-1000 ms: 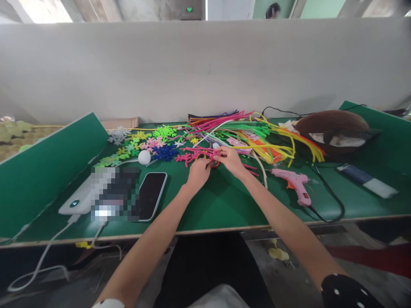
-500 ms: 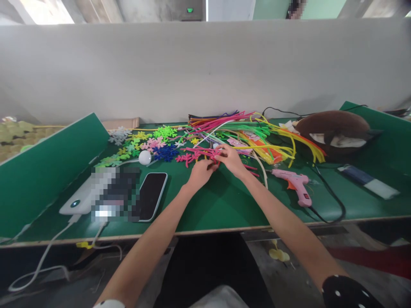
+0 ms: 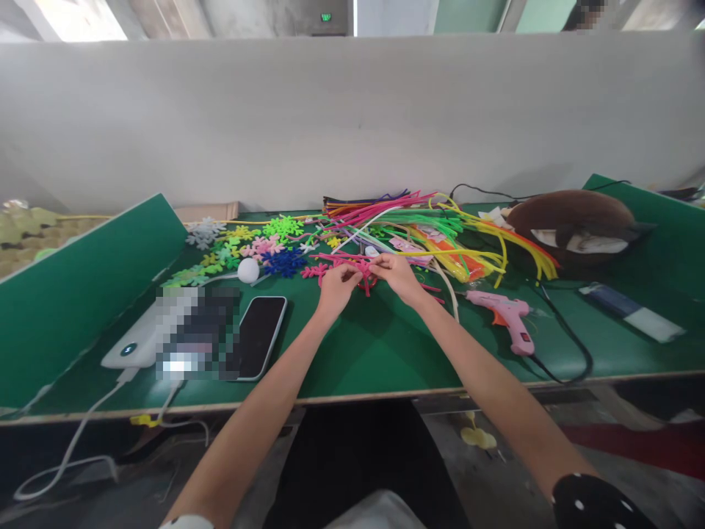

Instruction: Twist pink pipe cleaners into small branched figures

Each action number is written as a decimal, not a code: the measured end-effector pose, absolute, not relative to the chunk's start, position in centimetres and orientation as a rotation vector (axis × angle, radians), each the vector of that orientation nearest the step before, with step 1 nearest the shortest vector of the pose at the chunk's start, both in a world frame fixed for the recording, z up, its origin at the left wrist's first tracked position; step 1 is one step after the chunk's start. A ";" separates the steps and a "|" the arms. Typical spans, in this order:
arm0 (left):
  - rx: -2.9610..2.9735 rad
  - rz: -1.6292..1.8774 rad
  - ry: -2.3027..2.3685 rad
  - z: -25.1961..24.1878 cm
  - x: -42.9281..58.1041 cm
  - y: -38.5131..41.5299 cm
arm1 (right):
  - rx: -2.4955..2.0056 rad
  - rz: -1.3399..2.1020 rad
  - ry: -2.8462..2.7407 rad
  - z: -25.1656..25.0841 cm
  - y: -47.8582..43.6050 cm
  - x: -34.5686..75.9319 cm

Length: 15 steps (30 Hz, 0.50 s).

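Observation:
Between my two hands is a pink pipe-cleaner piece (image 3: 366, 278) with short branching loops. My left hand (image 3: 338, 286) pinches its left side, and my right hand (image 3: 395, 276) grips its right side with closed fingers. Part of the piece is hidden behind my fingertips. Just left of my left hand lies another pink branched piece (image 3: 313, 271). Loose pink pipe cleaners (image 3: 344, 258) lie right behind my hands. Finished-looking snowflake shapes, among them a dark blue one (image 3: 285, 262) and a bright green one (image 3: 283, 228), are spread further left.
A pink glue gun (image 3: 505, 316) with a black cord lies to the right, near a brown cushion-like object (image 3: 573, 220). On the left are a phone (image 3: 261, 338), a white power bank (image 3: 137, 338) and a white ball (image 3: 248, 271). Bundles of coloured pipe cleaners (image 3: 396, 213) lie at the back.
My left hand has shifted slightly left and up, turning so its fingertips pinch the piece from the side. The pink piece now shows more openly between both hands.

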<state>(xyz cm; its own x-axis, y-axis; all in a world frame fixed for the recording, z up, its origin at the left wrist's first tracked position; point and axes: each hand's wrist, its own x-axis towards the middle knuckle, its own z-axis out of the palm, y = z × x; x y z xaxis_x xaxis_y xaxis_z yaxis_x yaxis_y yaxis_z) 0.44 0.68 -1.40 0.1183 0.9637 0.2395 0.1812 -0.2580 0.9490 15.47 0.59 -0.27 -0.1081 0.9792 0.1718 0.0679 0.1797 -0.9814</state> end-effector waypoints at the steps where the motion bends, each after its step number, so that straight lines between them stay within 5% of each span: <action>1: 1.581 1.220 1.148 -1.4 0.5 0.7 | -1.088 1.107 -1.427 -0.2 0.6 15.4; 15: 1.898 1.270 1.410 0.0 0.6 -0.7 | -1.058 1.055 -1.456 -0.4 0.1 14.6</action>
<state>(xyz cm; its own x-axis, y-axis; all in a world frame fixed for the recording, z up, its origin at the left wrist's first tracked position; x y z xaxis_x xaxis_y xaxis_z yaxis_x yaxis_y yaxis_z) 0.62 -0.69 -0.01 0.0515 0.9138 0.4028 0.4957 -0.3736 0.7840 14.63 0.15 -0.37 -0.1088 0.9685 0.2240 0.0882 0.2338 -0.9683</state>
